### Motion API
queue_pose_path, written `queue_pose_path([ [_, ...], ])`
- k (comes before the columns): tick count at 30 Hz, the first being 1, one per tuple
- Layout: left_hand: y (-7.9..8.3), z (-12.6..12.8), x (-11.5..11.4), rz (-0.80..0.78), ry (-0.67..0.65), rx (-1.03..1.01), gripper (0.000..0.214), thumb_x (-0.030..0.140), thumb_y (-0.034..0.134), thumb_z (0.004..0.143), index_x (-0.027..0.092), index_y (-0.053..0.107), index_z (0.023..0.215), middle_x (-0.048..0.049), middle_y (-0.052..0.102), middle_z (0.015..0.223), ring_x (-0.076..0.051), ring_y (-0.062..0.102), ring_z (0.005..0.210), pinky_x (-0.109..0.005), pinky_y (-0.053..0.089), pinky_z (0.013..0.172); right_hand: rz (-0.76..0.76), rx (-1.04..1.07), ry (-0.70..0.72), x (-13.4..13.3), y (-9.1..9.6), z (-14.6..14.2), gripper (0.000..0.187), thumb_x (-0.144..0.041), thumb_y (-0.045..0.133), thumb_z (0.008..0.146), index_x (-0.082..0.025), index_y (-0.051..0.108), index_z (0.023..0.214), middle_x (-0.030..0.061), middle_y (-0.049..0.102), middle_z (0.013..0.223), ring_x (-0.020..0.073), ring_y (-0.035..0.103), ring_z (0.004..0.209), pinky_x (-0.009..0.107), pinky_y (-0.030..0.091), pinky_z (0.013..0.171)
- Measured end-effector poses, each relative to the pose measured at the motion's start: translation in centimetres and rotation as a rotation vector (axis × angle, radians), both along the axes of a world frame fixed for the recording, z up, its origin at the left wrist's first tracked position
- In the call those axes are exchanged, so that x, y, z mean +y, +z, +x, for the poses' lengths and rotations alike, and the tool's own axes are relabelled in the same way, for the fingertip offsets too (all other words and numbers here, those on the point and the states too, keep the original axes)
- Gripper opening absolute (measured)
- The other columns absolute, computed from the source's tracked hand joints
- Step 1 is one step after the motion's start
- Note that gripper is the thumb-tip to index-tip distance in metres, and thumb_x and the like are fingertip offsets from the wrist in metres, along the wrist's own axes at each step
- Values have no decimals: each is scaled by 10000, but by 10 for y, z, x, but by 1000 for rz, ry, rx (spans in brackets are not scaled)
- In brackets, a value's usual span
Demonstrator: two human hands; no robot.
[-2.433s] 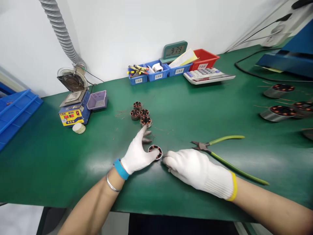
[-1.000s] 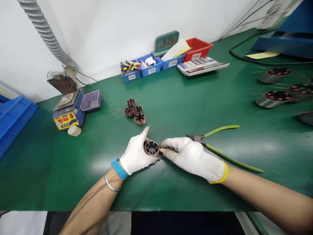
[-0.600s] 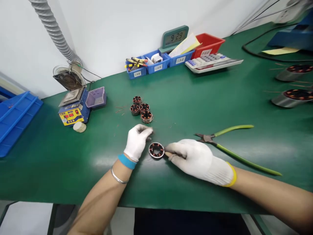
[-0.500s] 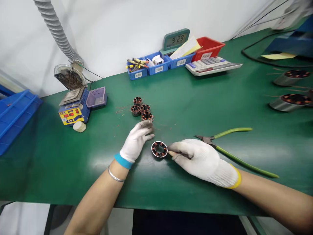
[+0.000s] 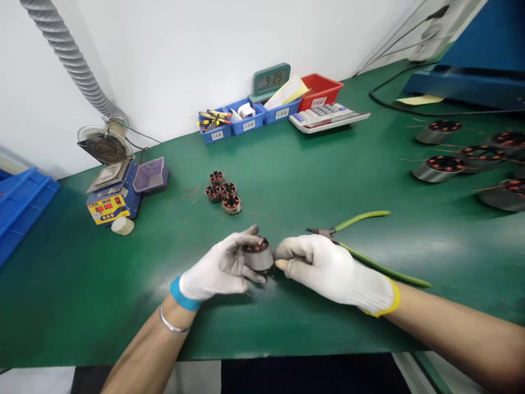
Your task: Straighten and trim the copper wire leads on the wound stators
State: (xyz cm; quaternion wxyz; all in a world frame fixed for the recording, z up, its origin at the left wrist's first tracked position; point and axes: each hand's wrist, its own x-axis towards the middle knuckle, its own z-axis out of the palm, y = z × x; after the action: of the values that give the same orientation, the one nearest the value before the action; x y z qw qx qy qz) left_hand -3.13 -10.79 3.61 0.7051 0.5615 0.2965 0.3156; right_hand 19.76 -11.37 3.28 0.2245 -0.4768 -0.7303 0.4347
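Observation:
Both my hands wear white gloves and meet near the front of the green table (image 5: 287,180). My left hand (image 5: 219,268) is closed round a small round stator (image 5: 257,255) with copper windings, tilted on its side just above the table. My right hand (image 5: 328,268) has its fingers pinched together at the stator's right side; what they grip is too small to make out. Three similar small stators (image 5: 222,191) sit in a cluster farther back. Green-handled cutters (image 5: 356,220) lie just behind my right hand.
A blue solder pot (image 5: 110,197) with a purple tray and a white roll stands at the left, under a grey hose. Blue bins, a red bin (image 5: 322,87), a clock and a calculator (image 5: 326,116) line the back. Larger stators (image 5: 438,167) lie at the right. Blue crates sit far left.
My left hand came back from the cluster and closed round the stator, tipping it from flat on the table onto its side. My right hand stayed pinched at its right side.

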Motion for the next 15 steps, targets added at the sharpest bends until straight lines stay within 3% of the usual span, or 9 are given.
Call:
queue_pose_path([
  [3, 17, 2, -14, 400, -6, 151, 298, 408, 831, 713, 235, 722, 930, -140, 580, 1377, -330, 675, 1091, -549, 510, 1024, -225, 162, 95, 2, 3, 3, 189, -389, 570, 770, -211, 576, 708, -24, 555, 599, 129, 457, 527, 261, 343, 488],
  [5, 27, 7, -25, 700, -39, 382, 149, 342, 792, 723, 245, 701, 789, -129, 625, 1339, -333, 683, 1025, -574, 522, 980, -321, 231, 129, 3, 3, 5, 196, -400, 582, 744, -205, 575, 730, -41, 523, 575, 114, 421, 491, 251, 323, 459],
  [7, 30, 12, -34, 934, -106, 557, 189, 313, 754, 734, 249, 603, 639, -97, 707, 1183, -305, 686, 910, -538, 570, 863, -361, 273, 109, 4, 4, 7, 212, -415, 582, 713, -205, 575, 742, -58, 491, 549, 105, 401, 455, 242, 321, 433],
  [9, 26, 13, -37, 1023, 51, 596, 286, 339, 715, 773, 243, 514, 595, -74, 726, 1076, -296, 682, 920, -496, 585, 827, -353, 293, 78, 3, 6, 7, 224, -429, 584, 701, -207, 576, 735, -61, 485, 535, 103, 405, 436, 236, 319, 418],
  [11, 17, 10, -33, 863, 461, 514, 283, 441, 663, 837, 243, 532, 682, -92, 696, 1142, -308, 676, 1029, -489, 587, 866, -292, 286, 47, 2, 7, 6, 228, -433, 588, 716, -205, 582, 718, -49, 499, 529, 107, 412, 441, 235, 304, 413],
  [12, 13, 8, -29, 650, 582, 455, 301, 531, 617, 868, 242, 576, 793, -112, 676, 1195, -307, 682, 1041, -482, 598, 853, -249, 275, 32, 2, 8, 6, 228, -431, 588, 727, -204, 586, 707, -41, 505, 528, 111, 415, 451, 237, 299, 417],
  [13, 9, 7, -23, 399, 552, 407, 413, 642, 555, 876, 233, 600, 901, -131, 684, 1154, -296, 712, 941, -455, 619, 748, -208, 266, 14, 1, 8, 6, 226, -425, 586, 735, -203, 586, 695, -32, 512, 531, 114, 418, 466, 241, 302, 427],
  [15, 4, 5, -13, -120, 211, 370, 660, 797, 464, 841, 183, 606, 1035, -156, 712, 1020, -260, 721, 699, -377, 596, 545, -140, 251, -15, 1, 8, 6, 210, -406, 586, 738, -204, 584, 682, -15, 544, 558, 123, 440, 510, 249, 335, 466],
])
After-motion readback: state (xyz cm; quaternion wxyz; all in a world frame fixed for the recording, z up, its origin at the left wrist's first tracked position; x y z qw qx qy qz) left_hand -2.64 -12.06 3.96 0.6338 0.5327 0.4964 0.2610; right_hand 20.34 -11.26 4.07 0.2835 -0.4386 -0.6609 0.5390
